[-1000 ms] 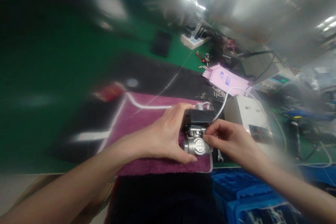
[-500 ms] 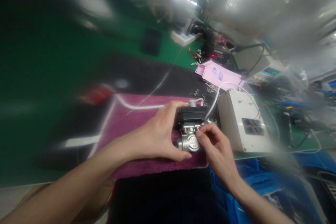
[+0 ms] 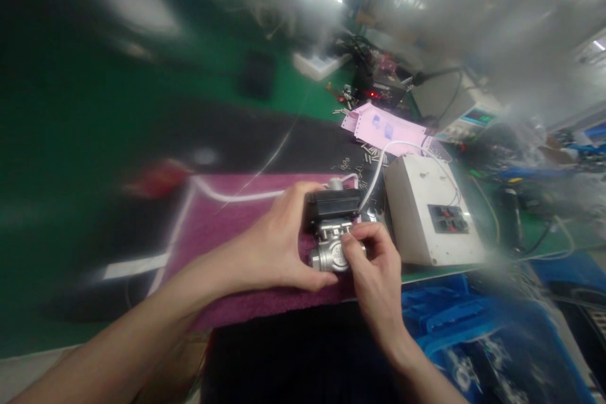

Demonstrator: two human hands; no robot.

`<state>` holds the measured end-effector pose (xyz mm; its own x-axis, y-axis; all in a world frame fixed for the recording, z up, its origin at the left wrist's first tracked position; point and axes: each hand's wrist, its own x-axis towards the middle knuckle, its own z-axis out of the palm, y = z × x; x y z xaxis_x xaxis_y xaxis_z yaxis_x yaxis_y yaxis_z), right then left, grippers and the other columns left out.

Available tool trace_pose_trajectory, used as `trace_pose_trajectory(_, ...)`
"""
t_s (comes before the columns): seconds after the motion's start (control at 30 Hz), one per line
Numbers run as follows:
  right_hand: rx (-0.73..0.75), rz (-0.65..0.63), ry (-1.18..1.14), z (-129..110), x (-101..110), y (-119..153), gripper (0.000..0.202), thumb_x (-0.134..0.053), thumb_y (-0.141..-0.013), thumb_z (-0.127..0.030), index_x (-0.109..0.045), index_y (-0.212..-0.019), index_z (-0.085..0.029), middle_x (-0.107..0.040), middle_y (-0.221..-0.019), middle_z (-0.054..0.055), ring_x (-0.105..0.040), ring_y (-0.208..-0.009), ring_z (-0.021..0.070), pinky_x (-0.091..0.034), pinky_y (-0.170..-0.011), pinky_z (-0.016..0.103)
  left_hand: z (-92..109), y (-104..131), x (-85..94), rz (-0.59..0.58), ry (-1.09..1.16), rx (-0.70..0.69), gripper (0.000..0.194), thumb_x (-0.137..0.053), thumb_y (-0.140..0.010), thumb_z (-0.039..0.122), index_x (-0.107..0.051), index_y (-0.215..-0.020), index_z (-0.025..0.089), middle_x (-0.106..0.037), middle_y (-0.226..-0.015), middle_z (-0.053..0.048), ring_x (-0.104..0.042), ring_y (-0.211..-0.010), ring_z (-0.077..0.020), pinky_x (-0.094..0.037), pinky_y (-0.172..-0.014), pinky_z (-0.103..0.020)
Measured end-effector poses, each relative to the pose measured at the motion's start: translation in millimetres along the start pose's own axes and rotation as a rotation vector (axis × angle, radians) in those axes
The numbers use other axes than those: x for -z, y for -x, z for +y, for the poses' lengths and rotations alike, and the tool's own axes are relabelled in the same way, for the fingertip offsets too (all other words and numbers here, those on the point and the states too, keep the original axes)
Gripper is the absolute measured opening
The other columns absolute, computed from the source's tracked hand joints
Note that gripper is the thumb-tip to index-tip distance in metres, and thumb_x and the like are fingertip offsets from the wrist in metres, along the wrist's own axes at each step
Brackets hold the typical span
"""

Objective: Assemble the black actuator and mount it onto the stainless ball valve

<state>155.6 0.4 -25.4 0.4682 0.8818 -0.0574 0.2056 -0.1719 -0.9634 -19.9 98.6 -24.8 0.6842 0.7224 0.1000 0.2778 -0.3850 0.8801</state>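
Note:
A motorised ball valve, with a silvery metal body (image 3: 326,257) below and a black actuator box (image 3: 334,204) on top, lies on a purple cloth (image 3: 222,221). My left hand (image 3: 279,240) is wrapped around its left side, fingers behind the black box and thumb under the metal body. At the valve's right side my right hand (image 3: 379,271) is closed in a pinch, thumb and fingertips against the metal just below the box. What those fingertips hold, if anything, is hidden. A white cable (image 3: 376,178) runs from the actuator.
A white control box (image 3: 416,214) with black-and-red terminals stands to the right. Behind the valve lie loose screws (image 3: 372,154) and pink paper sheets (image 3: 391,129). Further back are a power strip (image 3: 319,66) and an instrument with a green display (image 3: 476,115). Blue crates (image 3: 454,315) sit lower right.
The whole view has shifted slightly, so everything appears a little further left. My left hand keeps its hold on the valve. My right fingertips remain at the valve, the hand turned slightly more upright.

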Motion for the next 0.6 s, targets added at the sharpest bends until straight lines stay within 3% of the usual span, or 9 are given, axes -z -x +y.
trace_pose_trajectory(0.2,-0.004,-0.017,0.004,3.0,3.5,0.6,0.019,-0.068,-0.093,-0.038,-0.061,-0.088,-0.021,-0.064,-0.091,0.0,-0.058,-0.086,0.0171,-0.044,-0.077,0.029,0.2,0.0,-0.2,0.013,-0.002,-0.009,0.111,-0.093,-0.06,0.042,-0.029,-0.149,0.027,-0.049,-0.147,-0.013,-0.054,-0.134,-0.0357,-0.049,-0.111,-0.05)
trace_pose_trajectory(0.4,-0.034,0.038,-0.014,10.0,5.9,3.1,0.027,-0.059,-0.101,-0.045,-0.049,-0.116,-0.025,-0.069,-0.097,0.001,-0.065,-0.085,0.0181,-0.051,-0.079,0.031,1.6,1.3,0.1,0.019,-0.002,-0.004,0.111,-0.093,-0.058,0.044,-0.03,-0.147,0.026,-0.049,-0.146,-0.014,-0.054,-0.133,-0.0369,-0.049,-0.11,-0.051)
trace_pose_trajectory(0.5,-0.022,0.023,0.026,11.2,4.0,3.9,0.03,-0.067,-0.098,-0.045,-0.051,-0.113,-0.025,-0.069,-0.097,0.001,-0.064,-0.086,0.0182,-0.049,-0.078,0.03,3.0,1.5,-0.1,0.02,-0.002,-0.014,0.108,-0.093,-0.059,0.043,-0.031,-0.147,0.026,-0.049,-0.145,-0.014,-0.054,-0.133,-0.037,-0.049,-0.11,-0.051)
trace_pose_trajectory(0.6,-0.024,0.041,0.041,10.8,2.7,3.0,0.022,-0.057,-0.103,-0.045,-0.051,-0.11,-0.024,-0.069,-0.094,0.0,-0.064,-0.083,0.0178,-0.048,-0.076,0.029,4.0,1.7,0.1,0.021,0.0,-0.003,0.109,-0.093,-0.059,0.041,-0.031,-0.146,0.026,-0.049,-0.145,-0.013,-0.054,-0.133,-0.0364,-0.049,-0.11,-0.05)
